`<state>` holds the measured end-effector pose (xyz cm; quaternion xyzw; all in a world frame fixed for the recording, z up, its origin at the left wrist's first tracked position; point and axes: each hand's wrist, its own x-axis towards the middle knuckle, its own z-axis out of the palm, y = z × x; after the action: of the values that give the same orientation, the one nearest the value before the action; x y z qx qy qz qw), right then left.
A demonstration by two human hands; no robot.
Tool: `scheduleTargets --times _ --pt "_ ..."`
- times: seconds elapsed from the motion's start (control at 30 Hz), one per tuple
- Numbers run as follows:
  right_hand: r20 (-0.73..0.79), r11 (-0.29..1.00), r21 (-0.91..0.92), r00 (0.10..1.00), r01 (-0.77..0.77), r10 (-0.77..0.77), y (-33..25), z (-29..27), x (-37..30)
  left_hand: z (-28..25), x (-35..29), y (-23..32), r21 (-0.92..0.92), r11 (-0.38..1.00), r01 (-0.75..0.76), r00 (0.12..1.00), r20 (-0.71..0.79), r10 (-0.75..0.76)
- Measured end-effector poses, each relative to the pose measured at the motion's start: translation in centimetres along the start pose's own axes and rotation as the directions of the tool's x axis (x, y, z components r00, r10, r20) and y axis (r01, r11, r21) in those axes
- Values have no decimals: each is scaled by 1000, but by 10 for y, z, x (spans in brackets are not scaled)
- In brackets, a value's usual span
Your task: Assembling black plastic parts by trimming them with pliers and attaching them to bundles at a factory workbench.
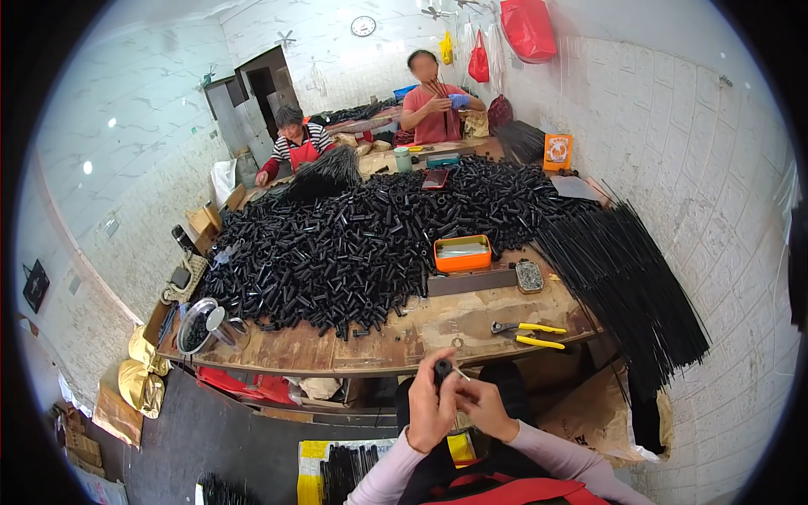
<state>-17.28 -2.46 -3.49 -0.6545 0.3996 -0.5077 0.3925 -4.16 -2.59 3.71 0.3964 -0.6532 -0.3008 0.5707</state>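
My left hand (pixel 429 411) is raised in front of the table's near edge, its fingers wrapped round a short black tube (pixel 443 368) with the open end showing. Close beside it, my right hand (pixel 488 409) pinches a thin pale stick (pixel 460 372) whose tip is by the tube. Whether the stick touches the tube I cannot tell. Just beyond my hands, yellow-handled pliers (pixel 541 327) lie on the wooden table (pixel 396 345). A large heap of short black tubes (pixel 337 244) covers much of the tabletop.
An orange box (pixel 463 262) of thin pale strips stands beyond a dark bar (pixel 473 282), near a small tin (pixel 529 276). Long black rods (pixel 635 295) overhang the right edge. Jars and a bowl (pixel 196 328) sit at left. Two people (pixel 433 114) work across the table.
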Motion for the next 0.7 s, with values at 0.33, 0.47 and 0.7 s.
scheduleTargets --times 0.33,0.47,0.7 --pt "270 400 -843 926 360 -264 -13 -124 15 -24 -37 -58 -251 950 188 961 -151 -230" --pt "141 231 -953 964 194 -225 34 -156 24 -31 -15 -38 -370 885 282 951 -13 -308" --pt "164 461 -866 981 192 -102 38 -171 44 -37 -34 -54 -274 892 358 917 285 -280"
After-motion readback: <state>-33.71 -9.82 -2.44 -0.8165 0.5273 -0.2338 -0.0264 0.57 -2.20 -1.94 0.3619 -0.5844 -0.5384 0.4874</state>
